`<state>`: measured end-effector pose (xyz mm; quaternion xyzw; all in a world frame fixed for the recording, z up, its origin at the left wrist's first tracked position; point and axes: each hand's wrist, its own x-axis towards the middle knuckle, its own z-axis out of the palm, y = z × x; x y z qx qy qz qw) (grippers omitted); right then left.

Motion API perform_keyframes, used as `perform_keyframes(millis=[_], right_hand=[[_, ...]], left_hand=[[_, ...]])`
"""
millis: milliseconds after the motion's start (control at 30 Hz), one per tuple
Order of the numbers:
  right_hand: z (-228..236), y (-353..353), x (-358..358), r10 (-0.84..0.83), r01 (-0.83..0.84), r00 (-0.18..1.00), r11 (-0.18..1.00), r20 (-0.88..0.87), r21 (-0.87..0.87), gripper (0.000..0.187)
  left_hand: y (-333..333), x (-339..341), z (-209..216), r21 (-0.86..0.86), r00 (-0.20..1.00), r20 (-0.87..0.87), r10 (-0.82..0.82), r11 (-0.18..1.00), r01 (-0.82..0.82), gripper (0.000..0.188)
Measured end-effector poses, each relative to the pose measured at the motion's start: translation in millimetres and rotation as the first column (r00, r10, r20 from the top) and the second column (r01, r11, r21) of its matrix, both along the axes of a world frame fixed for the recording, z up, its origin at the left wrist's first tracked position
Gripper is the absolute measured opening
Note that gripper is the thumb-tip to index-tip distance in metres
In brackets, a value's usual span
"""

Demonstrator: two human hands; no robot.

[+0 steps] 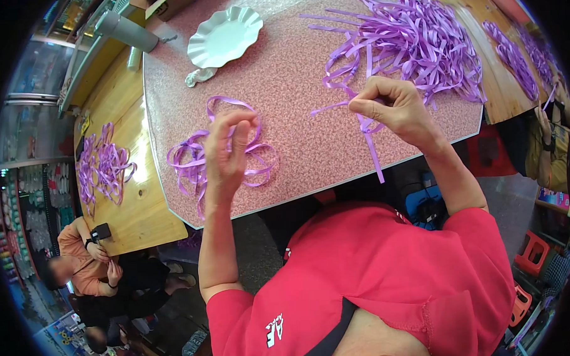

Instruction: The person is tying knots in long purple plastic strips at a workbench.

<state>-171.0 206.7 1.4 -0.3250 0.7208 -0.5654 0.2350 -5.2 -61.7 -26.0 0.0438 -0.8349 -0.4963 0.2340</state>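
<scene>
My right hand (395, 108) is closed in a pinch on a purple ribbon (331, 107). One end of it sticks out to the left of the fingertips, and other strands lie beneath the hand. Just beyond, a large tangled heap of purple ribbons (424, 38) covers the table's far right. My left hand (226, 145) is raised over a smaller bunch of looped purple ribbons (187, 157). Its fingers are loosely curved with the thumb apart, and I see nothing gripped in them. A ribbon loop passes behind these fingers.
A white scalloped dish (225, 39) and a grey tumbler (126, 31) are on the pink speckled table (287, 71). More purple ribbons (102, 162) lie on the wooden table at left. One person (90, 266) sits at lower left; another person (550, 143) is at the right edge.
</scene>
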Motion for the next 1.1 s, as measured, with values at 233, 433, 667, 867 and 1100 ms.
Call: perform_keyframes(millis=[233,433,667,867,1100], right_hand=[[0,-15,15,0.065,-0.062,0.997,0.996,0.051,-0.064,0.011],[1,-12,14,0.061,-0.060,0.998,0.996,0.019,-0.063,0.010],[-4,-16,16,0.038,-0.036,0.999,0.997,0.035,-0.074,0.010],[-7,-16,12,0.014,-0.011,0.999,0.998,0.040,-0.057,0.008],[-7,-14,5,-0.021,0.022,0.999,1.000,0.028,-0.020,0.009]], left_hand=[[56,-32,-1,-0.111,0.994,-0.050,-0.094,0.990,0.088,0.057],[66,-30,3,0.508,0.914,0.368,-0.171,0.860,-0.044,0.053],[66,-32,-13,0.590,0.970,0.188,-0.152,0.807,0.012,0.039],[62,-27,-10,0.785,0.954,0.090,-0.286,0.610,0.109,0.021],[57,-21,-7,0.778,0.898,0.158,-0.411,0.611,0.143,0.013]])
